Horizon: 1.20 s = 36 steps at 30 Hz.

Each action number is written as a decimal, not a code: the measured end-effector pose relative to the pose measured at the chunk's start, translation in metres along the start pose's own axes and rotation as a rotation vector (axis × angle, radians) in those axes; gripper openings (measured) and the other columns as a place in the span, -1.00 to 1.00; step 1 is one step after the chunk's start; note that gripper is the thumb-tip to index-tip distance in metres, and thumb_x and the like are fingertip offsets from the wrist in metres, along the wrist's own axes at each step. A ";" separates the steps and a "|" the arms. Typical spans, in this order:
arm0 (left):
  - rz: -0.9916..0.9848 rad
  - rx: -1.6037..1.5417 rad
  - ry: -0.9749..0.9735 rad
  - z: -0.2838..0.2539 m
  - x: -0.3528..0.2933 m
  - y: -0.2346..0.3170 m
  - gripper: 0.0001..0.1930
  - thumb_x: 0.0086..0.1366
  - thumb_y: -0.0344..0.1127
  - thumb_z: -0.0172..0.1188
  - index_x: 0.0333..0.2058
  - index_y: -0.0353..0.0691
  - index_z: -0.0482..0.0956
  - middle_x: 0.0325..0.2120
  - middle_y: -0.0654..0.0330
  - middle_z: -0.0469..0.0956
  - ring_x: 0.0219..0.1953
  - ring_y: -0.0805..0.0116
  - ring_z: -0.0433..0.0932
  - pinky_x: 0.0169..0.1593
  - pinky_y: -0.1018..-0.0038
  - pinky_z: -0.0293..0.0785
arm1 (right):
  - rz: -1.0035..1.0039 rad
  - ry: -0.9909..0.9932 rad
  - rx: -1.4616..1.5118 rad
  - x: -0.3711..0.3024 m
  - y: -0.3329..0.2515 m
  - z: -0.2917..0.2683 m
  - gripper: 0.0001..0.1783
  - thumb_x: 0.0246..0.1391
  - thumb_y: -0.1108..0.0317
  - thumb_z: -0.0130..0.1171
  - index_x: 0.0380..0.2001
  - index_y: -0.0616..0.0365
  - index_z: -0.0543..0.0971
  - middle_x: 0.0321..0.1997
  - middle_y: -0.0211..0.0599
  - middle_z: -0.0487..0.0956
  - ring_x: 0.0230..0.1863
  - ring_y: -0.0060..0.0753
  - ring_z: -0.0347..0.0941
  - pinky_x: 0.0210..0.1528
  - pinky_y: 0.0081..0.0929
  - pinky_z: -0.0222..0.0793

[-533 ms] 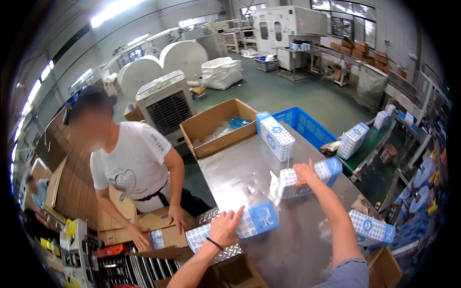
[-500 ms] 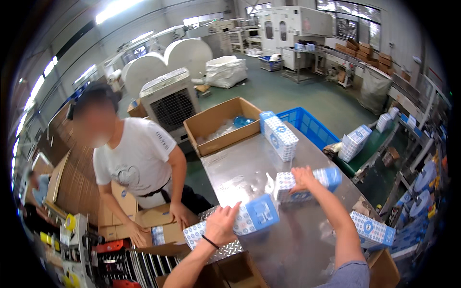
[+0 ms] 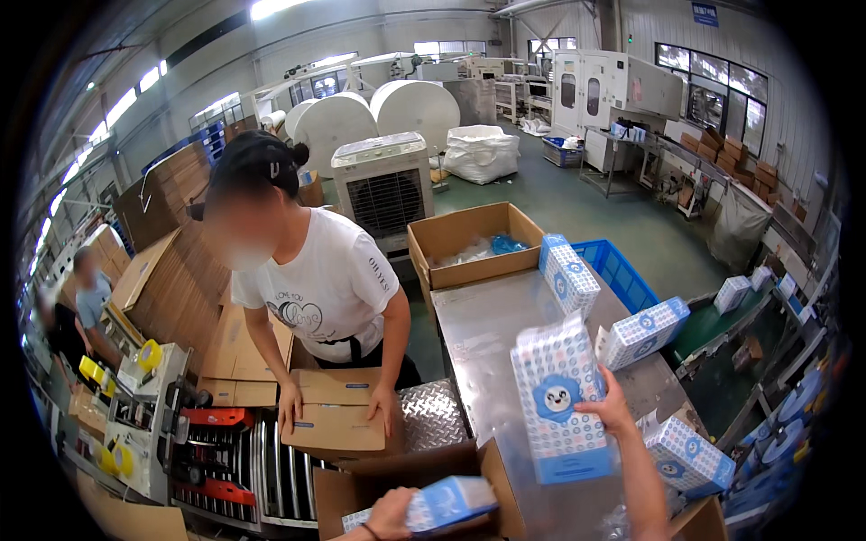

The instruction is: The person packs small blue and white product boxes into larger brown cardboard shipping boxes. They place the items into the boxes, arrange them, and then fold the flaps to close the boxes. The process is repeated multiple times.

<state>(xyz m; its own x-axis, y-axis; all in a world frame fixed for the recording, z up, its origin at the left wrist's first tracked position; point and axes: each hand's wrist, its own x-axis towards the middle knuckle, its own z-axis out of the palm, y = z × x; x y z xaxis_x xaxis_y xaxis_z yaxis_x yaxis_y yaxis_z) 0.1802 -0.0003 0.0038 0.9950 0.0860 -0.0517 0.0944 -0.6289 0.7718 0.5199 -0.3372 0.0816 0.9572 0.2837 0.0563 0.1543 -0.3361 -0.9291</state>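
My left hand [image 3: 390, 514] is closed on a blue-and-white wrapped pack [image 3: 454, 501], tilted over the opening of an open brown carton [image 3: 499, 478] at the lower edge. My right hand [image 3: 613, 410] grips the right side of a second pack [image 3: 559, 406], raised over the metal table [image 3: 483, 338] with its broad printed face, a smiling blue flower, showing. Another pack [image 3: 568, 275] rests at the table's far end. A further pack [image 3: 642, 332] sits by the table's right edge, and one more [image 3: 690, 457] is beside my right forearm.
Across on the left, a co-worker presses both hands on a carton [image 3: 338, 419] on the roller conveyor [image 3: 280, 478]. An open box [image 3: 474, 239] with plastic stands at the table's far end, near a blue crate [image 3: 622, 270]. A green belt [image 3: 713, 307] carrying packs runs at right.
My left hand has lowered its pack to the open carton. My right hand has lifted its pack off the table and turned it upright. The co-worker's carton flaps are now folded down.
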 end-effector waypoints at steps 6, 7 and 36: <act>-0.076 0.492 -0.612 0.157 0.004 -0.160 -0.32 -0.02 -0.24 0.34 0.12 -0.25 0.40 0.04 -0.09 0.50 0.13 -0.11 0.42 0.12 -0.05 0.39 | -0.173 -0.731 0.662 -0.071 -0.067 0.098 -0.03 -0.31 0.56 0.54 0.26 0.19 0.34 0.26 -0.07 0.44 0.24 -0.09 0.39 0.25 -0.15 0.37; -0.128 0.466 -0.683 0.160 0.004 -0.167 -0.33 -0.01 -0.23 0.34 0.12 -0.25 0.40 0.04 -0.09 0.50 0.13 -0.11 0.42 0.12 -0.05 0.39 | -0.453 -0.804 0.369 -0.079 -0.076 0.131 -0.01 -0.30 0.50 0.57 0.28 0.17 0.32 0.27 -0.09 0.42 0.28 -0.11 0.35 0.31 -0.14 0.31; -0.085 -0.410 -0.513 -0.016 0.064 0.021 -0.67 0.33 -0.58 0.11 0.08 -0.37 0.51 -0.04 0.00 0.60 -0.11 0.28 0.66 -0.03 0.40 0.60 | -0.333 0.339 -1.506 0.206 0.114 -0.081 -0.02 -0.19 0.42 0.40 0.33 -0.38 0.23 0.47 -0.19 0.12 0.50 0.18 -0.05 0.36 0.64 -0.39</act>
<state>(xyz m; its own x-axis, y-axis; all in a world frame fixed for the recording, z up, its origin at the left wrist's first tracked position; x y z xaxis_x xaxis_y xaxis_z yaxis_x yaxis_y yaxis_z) 0.2454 0.0037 0.0269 0.8842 -0.3202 -0.3400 0.2536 -0.2822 0.9252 0.7548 -0.3896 0.0171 0.8083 0.3874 0.4434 0.2543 -0.9089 0.3305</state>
